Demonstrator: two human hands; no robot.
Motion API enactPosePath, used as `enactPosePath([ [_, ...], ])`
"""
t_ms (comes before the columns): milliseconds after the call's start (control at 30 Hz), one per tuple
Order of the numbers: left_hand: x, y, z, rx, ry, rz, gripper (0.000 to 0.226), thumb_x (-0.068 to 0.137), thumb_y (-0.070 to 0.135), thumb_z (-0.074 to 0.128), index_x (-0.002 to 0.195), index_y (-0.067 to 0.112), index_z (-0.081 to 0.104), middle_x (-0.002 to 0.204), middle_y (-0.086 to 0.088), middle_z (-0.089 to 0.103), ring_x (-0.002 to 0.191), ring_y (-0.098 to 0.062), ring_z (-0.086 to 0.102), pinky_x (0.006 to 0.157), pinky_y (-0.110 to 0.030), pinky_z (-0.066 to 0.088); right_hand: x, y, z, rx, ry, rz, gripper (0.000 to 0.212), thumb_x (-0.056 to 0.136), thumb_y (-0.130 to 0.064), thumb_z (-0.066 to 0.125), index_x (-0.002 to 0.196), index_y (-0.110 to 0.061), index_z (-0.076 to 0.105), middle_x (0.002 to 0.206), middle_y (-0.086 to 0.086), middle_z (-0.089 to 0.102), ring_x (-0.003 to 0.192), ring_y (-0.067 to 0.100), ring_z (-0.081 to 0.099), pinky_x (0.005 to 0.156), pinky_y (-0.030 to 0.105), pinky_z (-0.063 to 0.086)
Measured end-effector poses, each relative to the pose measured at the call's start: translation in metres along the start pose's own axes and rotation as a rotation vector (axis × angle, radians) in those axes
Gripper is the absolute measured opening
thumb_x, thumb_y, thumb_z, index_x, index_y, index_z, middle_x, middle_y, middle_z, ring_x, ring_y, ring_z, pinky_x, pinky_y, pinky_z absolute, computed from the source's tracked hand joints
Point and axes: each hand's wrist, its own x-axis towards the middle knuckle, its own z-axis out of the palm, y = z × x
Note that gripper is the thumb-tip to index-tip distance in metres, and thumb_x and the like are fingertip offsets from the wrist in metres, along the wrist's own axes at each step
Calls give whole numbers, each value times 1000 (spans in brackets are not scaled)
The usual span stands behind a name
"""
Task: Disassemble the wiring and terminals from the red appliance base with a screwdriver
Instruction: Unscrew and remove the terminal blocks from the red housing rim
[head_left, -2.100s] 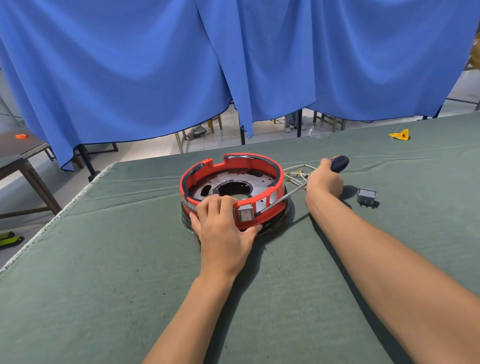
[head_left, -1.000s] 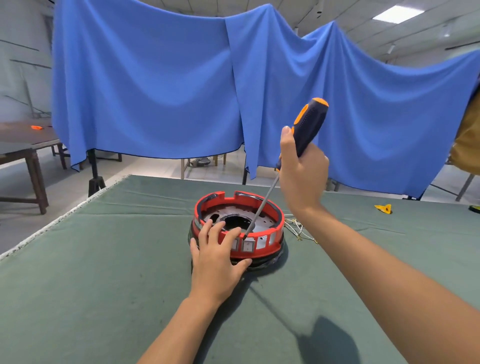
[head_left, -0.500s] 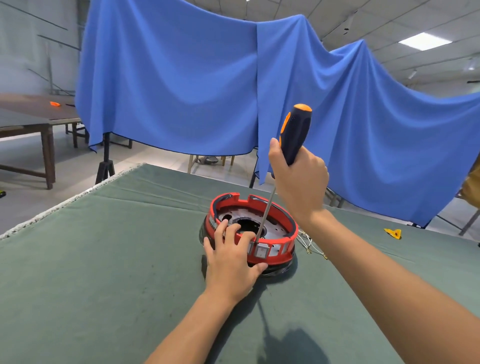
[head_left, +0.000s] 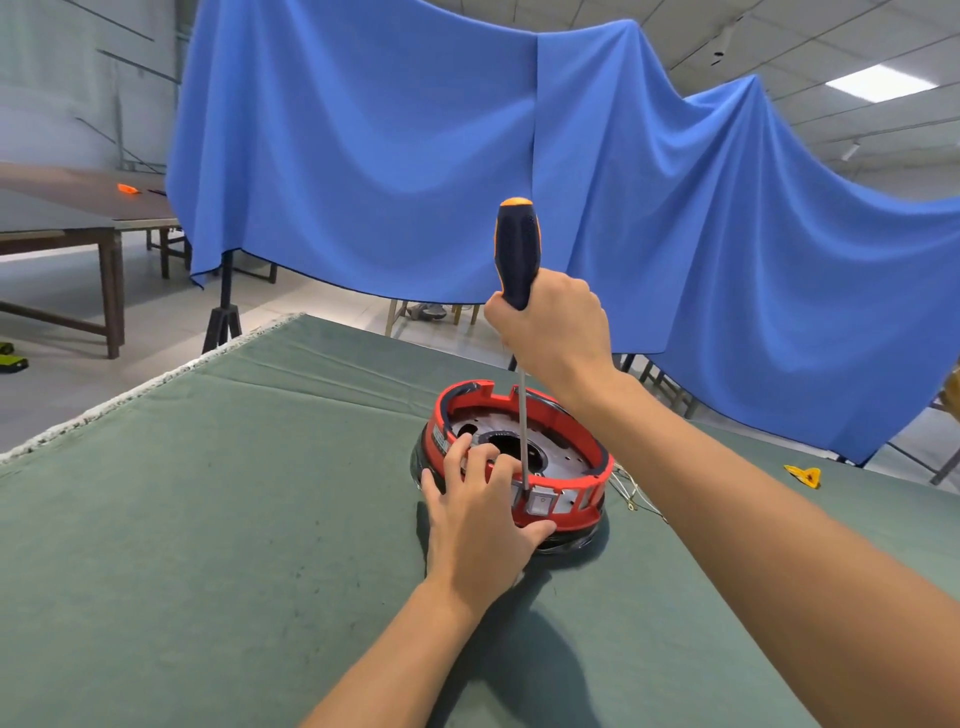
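Head view: two hands, left (head_left: 480, 525) gripping one red base (head_left: 576, 500), right (head_left: 553, 327) one screwdriver (head_left: 517, 254).

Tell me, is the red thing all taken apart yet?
Not yet. Some thin wires already lie loose on the green cloth beside the round red appliance base. Now the left hand steadies its rim while the right hand holds the orange-and-black screwdriver upright, tip near the small switch, which is still fitted.

no legible text anywhere
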Motion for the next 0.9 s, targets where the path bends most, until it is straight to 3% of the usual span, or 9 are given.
enactPosePath([
  [100, 0, 0, 1, -41, -1, -4, 56, 56, 54, 83, 96, 24, 57, 116, 5, 58, 131, -24, 39, 100, -64, 34, 3, -2, 4, 38, -49, -10, 31, 85, -24, 53, 61, -16, 36, 66, 10, 61, 62, 32, 54, 57, 34, 42],
  [300, 0, -2, 1, -78, -82, -7, 56, 68, 58, 74, 105, 26, 47, 123, 10, 44, 139, -17, 20, 109, -60, 22, 10, -10, 23, 2, -162, -57, 25, 87, -24, 55, 71, -9, 42, 56, 1, 37, 58, 28, 39, 47, 31, 25],
  [433, 1, -6, 1, -174, -114, -32, 53, 68, 54, 74, 106, 35, 42, 122, 17, 41, 140, -10, 7, 113, -55, 14, 4, 1, 24, -238, -310, -206, 15, 87, -25, 54, 81, -12, 48, 67, 4, 45, 66, 32, 48, 53, 31, 26],
  [600, 3, -4, 1, -188, -68, -22, 53, 66, 52, 76, 106, 33, 48, 121, 17, 45, 139, -10, 12, 114, -52, 13, -6, 35, -2, 57, -87, 32, 30, 78, -27, 55, 56, -16, 38, 53, 6, 44, 55, 28, 41, 46, 30, 27],
  [700, 3, -8, 0, -144, -82, 4, 58, 66, 57, 72, 113, 31, 49, 124, 16, 43, 138, -9, 11, 114, -52, 12, -1, 28, -16, 250, 53, 125, 29, 68, -30, 46, 58, -4, 39, 58, 25, 49, 53, 28, 43, 49, 35, 36],
  [800, 1, -12, -1, -96, -98, 35, 64, 66, 59, 70, 120, 32, 48, 135, 14, 38, 140, -10, 6, 114, -51, 6, -1, 17, -22, 297, 111, 99, 29, 76, -25, 50, 56, -10, 34, 53, 18, 43, 60, 41, 58, 48, 32, 34],
  [900, 0, -12, 0, -38, -106, 32, 66, 67, 60, 70, 123, 34, 47, 150, 6, 23, 141, -11, -5, 114, -50, -5, -11, 4, -19, 326, 139, 7, 34, 80, -22, 52, 58, -6, 30, 55, 23, 42, 60, 41, 54, 49, 38, 35],
])
